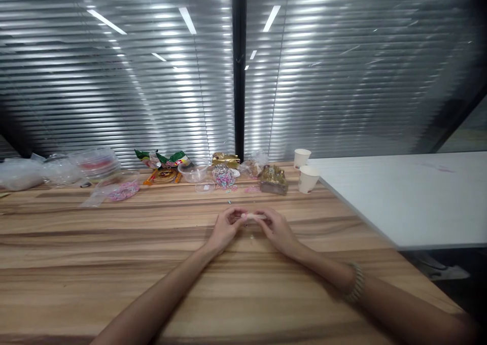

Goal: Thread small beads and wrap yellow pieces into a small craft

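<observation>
Taking your hands as the centre of the clock, silver slatted blinds fill the background at 12 o'clock. A wood-grain desk spreads beneath your arms, and a white table meets its edge from 2 to 3 o'clock. Between 9 and 10 o'clock, clear plastic bags sit near a stack of clear tubs; just nearer you, a tilted tub has small pink pieces in it. Green packets lie at 10 o'clock. Towards 11 o'clock you have a clear bowl, with a bag of small coloured pieces beside it and a gold packet behind. A brownish-gold box is at 1 o'clock, and two white paper cups stand upright at 2 o'clock. Your left hand and right hand face each other at the centre. Each grip is a fingertip pinch: left on one end, right on the other, of a small pale stick lying level between them. Its finer details are too small to tell.
</observation>
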`<state>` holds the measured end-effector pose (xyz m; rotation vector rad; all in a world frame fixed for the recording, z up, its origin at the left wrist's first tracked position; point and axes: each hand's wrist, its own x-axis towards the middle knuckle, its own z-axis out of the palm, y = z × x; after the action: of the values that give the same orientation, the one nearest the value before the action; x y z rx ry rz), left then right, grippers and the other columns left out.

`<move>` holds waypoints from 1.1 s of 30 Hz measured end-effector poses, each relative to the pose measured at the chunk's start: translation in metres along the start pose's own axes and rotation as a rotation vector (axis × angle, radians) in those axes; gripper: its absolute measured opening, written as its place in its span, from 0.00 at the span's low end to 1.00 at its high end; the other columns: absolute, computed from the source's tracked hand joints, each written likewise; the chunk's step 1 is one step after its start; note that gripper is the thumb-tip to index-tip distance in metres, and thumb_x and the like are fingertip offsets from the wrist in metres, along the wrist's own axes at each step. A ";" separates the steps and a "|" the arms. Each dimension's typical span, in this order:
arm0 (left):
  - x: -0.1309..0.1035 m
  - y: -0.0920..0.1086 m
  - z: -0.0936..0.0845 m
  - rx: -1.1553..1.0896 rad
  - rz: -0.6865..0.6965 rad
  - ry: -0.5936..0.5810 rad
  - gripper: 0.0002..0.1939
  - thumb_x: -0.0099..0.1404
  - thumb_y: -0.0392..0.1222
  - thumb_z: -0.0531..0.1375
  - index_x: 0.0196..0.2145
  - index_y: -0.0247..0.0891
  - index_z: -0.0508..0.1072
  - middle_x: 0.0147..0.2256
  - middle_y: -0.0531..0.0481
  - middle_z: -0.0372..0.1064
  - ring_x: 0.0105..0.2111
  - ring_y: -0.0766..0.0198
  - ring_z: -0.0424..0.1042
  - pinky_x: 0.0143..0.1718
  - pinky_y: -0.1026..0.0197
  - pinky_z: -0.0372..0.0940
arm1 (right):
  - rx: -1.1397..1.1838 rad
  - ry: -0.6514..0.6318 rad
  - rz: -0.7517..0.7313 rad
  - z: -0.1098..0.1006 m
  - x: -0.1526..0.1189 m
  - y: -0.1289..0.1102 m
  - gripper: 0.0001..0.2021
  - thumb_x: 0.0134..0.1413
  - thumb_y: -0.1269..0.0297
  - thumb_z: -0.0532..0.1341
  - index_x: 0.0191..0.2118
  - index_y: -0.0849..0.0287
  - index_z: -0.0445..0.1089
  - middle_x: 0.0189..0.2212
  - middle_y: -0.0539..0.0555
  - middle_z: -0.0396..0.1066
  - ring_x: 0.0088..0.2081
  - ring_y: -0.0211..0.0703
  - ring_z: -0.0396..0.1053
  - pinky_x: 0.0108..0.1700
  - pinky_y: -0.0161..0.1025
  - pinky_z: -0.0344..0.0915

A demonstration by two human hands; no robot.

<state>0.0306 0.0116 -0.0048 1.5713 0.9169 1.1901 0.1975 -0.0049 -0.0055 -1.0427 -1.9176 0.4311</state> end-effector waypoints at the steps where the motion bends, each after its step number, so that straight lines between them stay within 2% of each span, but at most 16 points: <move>1: 0.000 0.000 0.000 -0.003 -0.003 -0.001 0.13 0.51 0.44 0.60 0.34 0.34 0.69 0.35 0.45 0.68 0.36 0.61 0.67 0.39 0.60 0.62 | 0.000 0.000 -0.002 0.000 0.000 0.000 0.08 0.53 0.69 0.51 0.38 0.60 0.64 0.35 0.55 0.67 0.37 0.42 0.65 0.38 0.38 0.62; 9: -0.001 0.005 0.002 -0.065 -0.054 -0.024 0.13 0.51 0.45 0.60 0.32 0.34 0.69 0.31 0.47 0.69 0.32 0.63 0.67 0.36 0.62 0.62 | -0.016 0.021 -0.011 0.000 0.000 -0.001 0.08 0.52 0.69 0.52 0.37 0.60 0.64 0.34 0.54 0.67 0.35 0.41 0.65 0.37 0.37 0.62; 18: -0.001 0.005 0.001 -0.035 -0.069 -0.056 0.14 0.53 0.47 0.58 0.32 0.34 0.69 0.29 0.47 0.68 0.30 0.64 0.66 0.35 0.62 0.62 | -0.014 0.025 -0.014 -0.001 0.000 -0.001 0.08 0.52 0.69 0.52 0.38 0.59 0.64 0.35 0.55 0.67 0.36 0.42 0.65 0.37 0.38 0.62; 33: 0.000 0.001 0.001 -0.074 -0.118 -0.018 0.16 0.51 0.48 0.59 0.33 0.33 0.70 0.30 0.46 0.69 0.31 0.62 0.67 0.37 0.61 0.62 | -0.011 0.017 -0.010 -0.002 0.001 -0.003 0.08 0.52 0.68 0.52 0.38 0.59 0.65 0.34 0.55 0.68 0.36 0.42 0.65 0.38 0.39 0.62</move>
<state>0.0316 0.0107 -0.0037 1.4465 0.9308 1.1132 0.1975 -0.0063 -0.0024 -1.0403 -1.9111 0.4052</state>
